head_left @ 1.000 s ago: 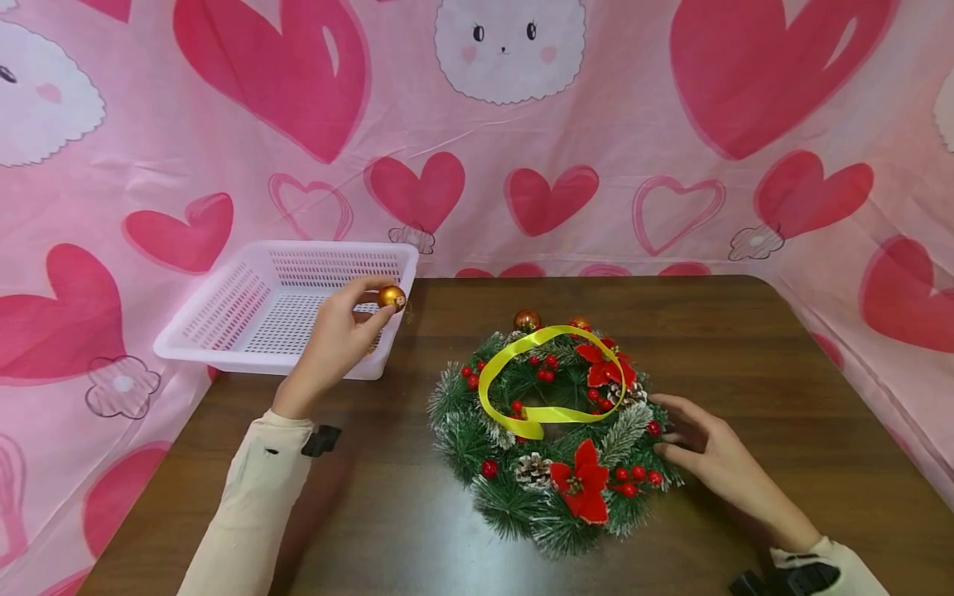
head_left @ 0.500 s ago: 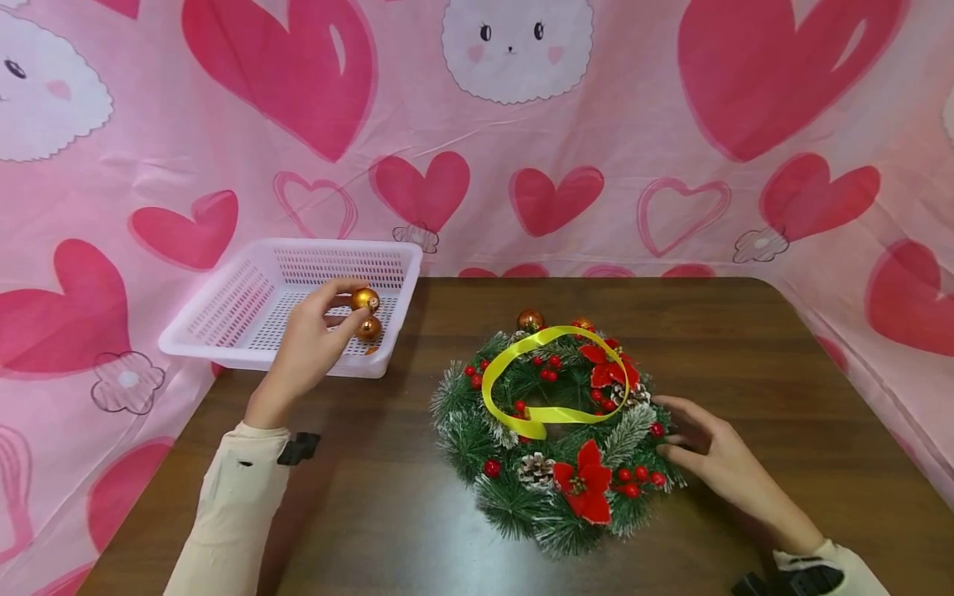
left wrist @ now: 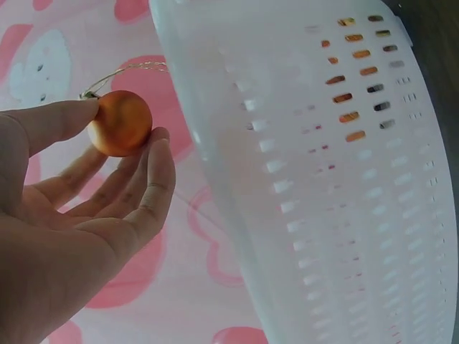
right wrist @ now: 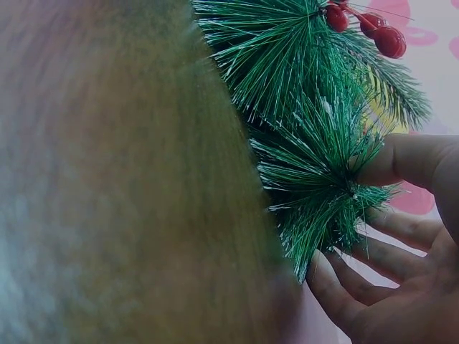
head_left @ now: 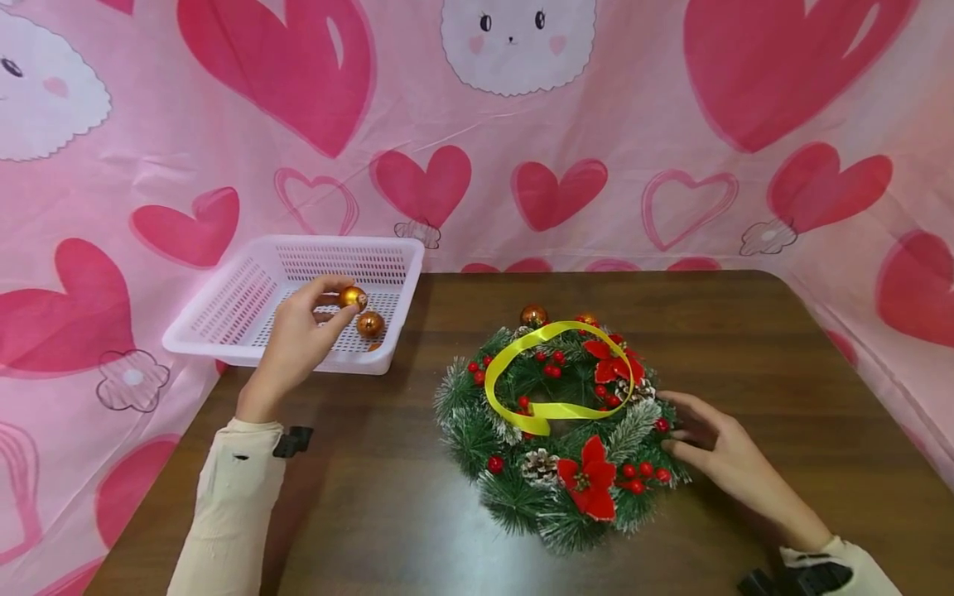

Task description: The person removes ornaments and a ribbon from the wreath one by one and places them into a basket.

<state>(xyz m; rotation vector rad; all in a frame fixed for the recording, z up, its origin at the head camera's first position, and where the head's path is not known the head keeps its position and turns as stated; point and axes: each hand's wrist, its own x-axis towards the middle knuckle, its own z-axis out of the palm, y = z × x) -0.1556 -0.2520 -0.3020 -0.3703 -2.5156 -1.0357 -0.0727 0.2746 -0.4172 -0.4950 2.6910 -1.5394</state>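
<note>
My left hand (head_left: 337,300) pinches a small gold ball (head_left: 352,296) between thumb and fingers, low over the inside of a white plastic basket (head_left: 224,310). The left wrist view shows that ball (left wrist: 119,122) with its thin hanging loop, beside the basket wall (left wrist: 323,179). A second gold ball (head_left: 369,324) lies in the basket. A green pine wreath (head_left: 514,497) with red flowers, berries, cones and a yellow ribbon loop (head_left: 555,411) lies on the table. My right hand (head_left: 674,424) holds the wreath's right edge, thumb (right wrist: 401,161) above a branch (right wrist: 315,172) and the other fingers below.
Two more gold balls (head_left: 532,314) (head_left: 585,319) sit at the wreath's far rim. The dark wooden table (head_left: 782,356) is walled by a pink heart-patterned cloth (head_left: 596,124) behind and at both sides. The basket overhangs the table's far left corner.
My left hand has carried the gold ball leftward from the basket's right rim to low over its inside. The right hand has stayed on the wreath.
</note>
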